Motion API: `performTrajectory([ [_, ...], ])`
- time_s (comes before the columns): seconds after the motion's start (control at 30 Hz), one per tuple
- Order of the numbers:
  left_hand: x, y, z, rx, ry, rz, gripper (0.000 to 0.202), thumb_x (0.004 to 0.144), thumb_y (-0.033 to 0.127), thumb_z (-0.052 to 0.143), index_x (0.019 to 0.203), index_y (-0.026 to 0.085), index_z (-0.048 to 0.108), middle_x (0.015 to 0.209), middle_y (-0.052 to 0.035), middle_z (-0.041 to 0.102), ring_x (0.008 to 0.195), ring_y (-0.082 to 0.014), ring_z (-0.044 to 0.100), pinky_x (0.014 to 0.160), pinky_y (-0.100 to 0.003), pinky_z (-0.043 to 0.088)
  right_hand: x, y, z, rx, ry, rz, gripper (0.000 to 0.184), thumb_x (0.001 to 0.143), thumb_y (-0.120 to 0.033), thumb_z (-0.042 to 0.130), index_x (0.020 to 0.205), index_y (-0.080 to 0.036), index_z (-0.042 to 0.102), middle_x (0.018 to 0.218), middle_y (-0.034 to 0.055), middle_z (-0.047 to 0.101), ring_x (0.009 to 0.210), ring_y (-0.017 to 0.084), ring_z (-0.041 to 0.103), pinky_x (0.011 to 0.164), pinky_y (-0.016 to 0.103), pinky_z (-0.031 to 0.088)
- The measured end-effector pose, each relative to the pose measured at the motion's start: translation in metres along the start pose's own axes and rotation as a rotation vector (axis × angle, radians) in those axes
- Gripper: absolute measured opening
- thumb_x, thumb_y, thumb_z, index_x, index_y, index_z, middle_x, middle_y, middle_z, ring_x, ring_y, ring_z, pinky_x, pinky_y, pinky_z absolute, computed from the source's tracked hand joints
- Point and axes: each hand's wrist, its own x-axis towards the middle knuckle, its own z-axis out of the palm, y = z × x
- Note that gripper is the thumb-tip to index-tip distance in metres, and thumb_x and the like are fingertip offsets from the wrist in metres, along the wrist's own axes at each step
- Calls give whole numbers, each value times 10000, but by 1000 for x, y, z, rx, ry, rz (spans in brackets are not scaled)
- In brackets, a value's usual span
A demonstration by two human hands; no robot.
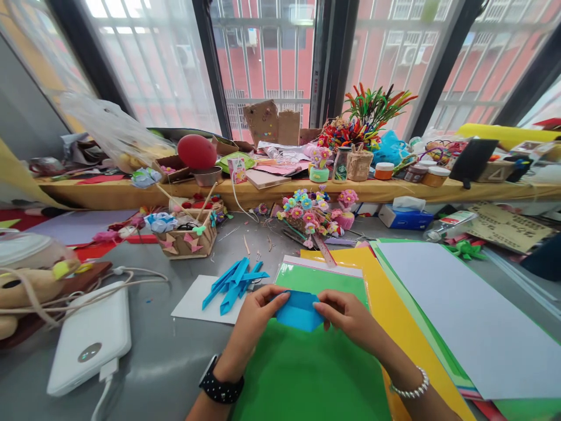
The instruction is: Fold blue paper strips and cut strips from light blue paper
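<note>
My left hand [254, 318] and my right hand [348, 316] both pinch a small folded piece of blue paper [299, 310], one at each side edge. The paper sits just above a green sheet [307, 374] that lies on the grey table. My left wrist wears a black watch [220, 386]; my right wrist wears a silver bead bracelet [412, 390]. A pile of folded blue paper strips [234, 283] rests on a white sheet [193, 301] just left of my left hand.
Stacked coloured sheets topped by a large white sheet [464, 316] lie at right. A white power bank [90, 339] with cables sits at left. A cardboard basket [188, 237], paper flowers [309, 213], a tissue box [405, 215] and a cluttered window shelf [280, 190] stand behind.
</note>
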Motion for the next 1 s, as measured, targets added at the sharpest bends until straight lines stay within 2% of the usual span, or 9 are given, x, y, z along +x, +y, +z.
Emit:
performTrajectory([
  [0.1, 2, -2, 2, 37, -30, -2, 271, 532, 377, 700, 658, 144, 641, 581, 16, 577, 550, -116, 497, 506, -203, 392, 2, 3, 1, 60, 79, 53, 261, 773, -412, 493, 755, -160, 560, 538, -31, 517, 441, 97, 517, 406, 191, 379],
  [0.23, 0, 0, 4, 73, -47, 9, 250, 533, 359, 697, 660, 146, 664, 561, 8, 584, 517, -119, 494, 474, -208, 401, 3, 4, 1, 108, 158, 86, 281, 745, -414, 522, 766, -142, 587, 515, -24, 524, 415, 102, 515, 381, 199, 388],
  [0.37, -3, 2, 4, 87, -32, 41, 213, 584, 321, 669, 724, 163, 695, 627, -6, 614, 536, -115, 494, 482, -199, 405, 3, 1, 0, 176, 130, 68, 236, 728, -345, 566, 832, -142, 626, 573, -10, 565, 471, 101, 534, 450, 214, 435],
  [0.5, -3, 1, 3, 78, -83, 28, 245, 594, 333, 671, 774, 170, 702, 618, 3, 600, 523, -99, 475, 479, -186, 406, 2, 1, -2, 185, 130, 42, 186, 736, -285, 564, 847, -174, 664, 604, -5, 582, 494, 96, 522, 482, 222, 447],
  [0.63, -1, -2, 4, 26, -132, -65, 365, 609, 468, 634, 821, 174, 680, 620, 16, 574, 559, -107, 500, 526, -204, 441, 2, 5, -3, 153, 172, -27, 165, 743, -244, 551, 827, -206, 688, 689, 10, 613, 506, 95, 515, 476, 225, 446],
  [0.73, 0, -5, 5, 20, -137, -112, 437, 602, 551, 593, 753, 149, 671, 586, 16, 547, 578, -129, 520, 550, -239, 465, 2, 6, -2, 148, 164, -84, 178, 745, -208, 540, 836, -227, 692, 737, 15, 626, 533, 98, 517, 477, 219, 443],
  [0.9, 0, -7, 6, 17, -149, -107, 399, 605, 514, 617, 736, 140, 657, 598, 16, 543, 588, -129, 520, 568, -251, 479, 1, 5, -2, 122, 137, -140, 228, 747, -156, 504, 854, -239, 687, 769, 15, 628, 578, 102, 535, 501, 210, 448],
  [1.0, 0, -7, 5, 22, -157, -83, 375, 598, 473, 644, 778, 144, 659, 648, 3, 581, 623, -137, 536, 578, -242, 476, 2, 4, -2, 69, 137, -127, 195, 757, -190, 516, 860, -221, 679, 783, 26, 626, 607, 111, 549, 519, 215, 451],
])
